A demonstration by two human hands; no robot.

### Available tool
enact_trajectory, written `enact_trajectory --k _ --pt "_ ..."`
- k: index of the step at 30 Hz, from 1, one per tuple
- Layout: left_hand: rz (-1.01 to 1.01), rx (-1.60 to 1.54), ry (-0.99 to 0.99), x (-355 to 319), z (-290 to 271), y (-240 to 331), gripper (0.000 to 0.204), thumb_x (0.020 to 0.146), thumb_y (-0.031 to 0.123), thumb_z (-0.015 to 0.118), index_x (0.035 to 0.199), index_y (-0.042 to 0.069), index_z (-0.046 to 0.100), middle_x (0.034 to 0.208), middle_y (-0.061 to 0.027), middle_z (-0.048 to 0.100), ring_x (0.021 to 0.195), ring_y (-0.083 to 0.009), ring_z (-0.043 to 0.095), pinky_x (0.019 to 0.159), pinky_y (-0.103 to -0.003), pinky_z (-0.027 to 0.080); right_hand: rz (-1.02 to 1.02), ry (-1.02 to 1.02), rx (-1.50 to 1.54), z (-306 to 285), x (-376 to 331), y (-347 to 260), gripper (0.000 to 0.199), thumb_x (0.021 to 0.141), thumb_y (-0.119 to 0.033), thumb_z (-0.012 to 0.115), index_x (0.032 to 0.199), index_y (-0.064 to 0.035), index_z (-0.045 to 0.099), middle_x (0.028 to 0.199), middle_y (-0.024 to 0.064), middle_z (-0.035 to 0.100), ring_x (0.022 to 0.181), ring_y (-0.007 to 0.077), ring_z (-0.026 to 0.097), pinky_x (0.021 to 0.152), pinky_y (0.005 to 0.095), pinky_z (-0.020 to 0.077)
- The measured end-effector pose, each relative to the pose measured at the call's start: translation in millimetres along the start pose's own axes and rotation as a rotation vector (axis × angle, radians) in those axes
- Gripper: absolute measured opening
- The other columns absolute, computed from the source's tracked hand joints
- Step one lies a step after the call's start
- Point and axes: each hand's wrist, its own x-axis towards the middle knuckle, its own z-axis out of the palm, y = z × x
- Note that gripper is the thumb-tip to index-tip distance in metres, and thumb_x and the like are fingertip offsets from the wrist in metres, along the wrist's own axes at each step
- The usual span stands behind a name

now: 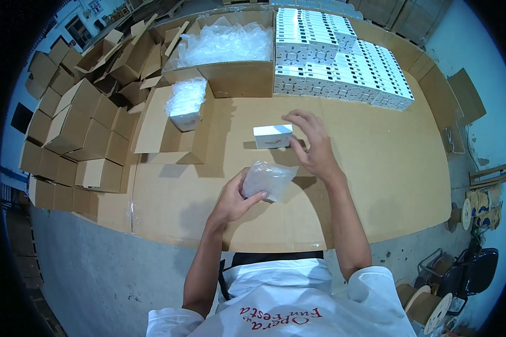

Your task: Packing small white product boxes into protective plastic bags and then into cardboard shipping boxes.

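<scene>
A clear bubble-wrap bag point(269, 181) is pinched in my left hand point(236, 196), held above the cardboard-covered table near its front edge. Beyond it, a small white box point(273, 136) rests on the table. At the right end of that box is my right hand point(315, 143), its fingers curved and spread apart; whether the thumb touches the box I cannot tell. To the left lies an open cardboard carton point(168, 132), with white boxes in bubble wrap point(185, 104) stacked inside.
At the back, a large carton point(244, 78) holds loose bubble-wrap bags point(225, 44). Stacked white boxes point(343, 78) fill the back right. Brown cartons point(76, 135) are piled at the left. A raised cardboard edge point(427, 73) bounds the table's far side.
</scene>
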Motion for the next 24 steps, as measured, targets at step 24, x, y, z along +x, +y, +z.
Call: enact_trajectory --k 24 --pt "-0.093 -0.286 0.116 14.9 -6.0 -10.1 0.051 0.091 0.001 0.069 0.136 -0.005 0.045 0.122 -0.0152 0.063 0.105 -0.0229 0.066 0.086 -0.038 0.06 0.557 0.075 1.182 8.8 -20.7 23.8 0.017 0.094 -0.004 0.066 0.097 -0.0029 0.05 0.101 0.0087 0.06 0.095 0.0187 0.069 0.078 0.0341 0.0644"
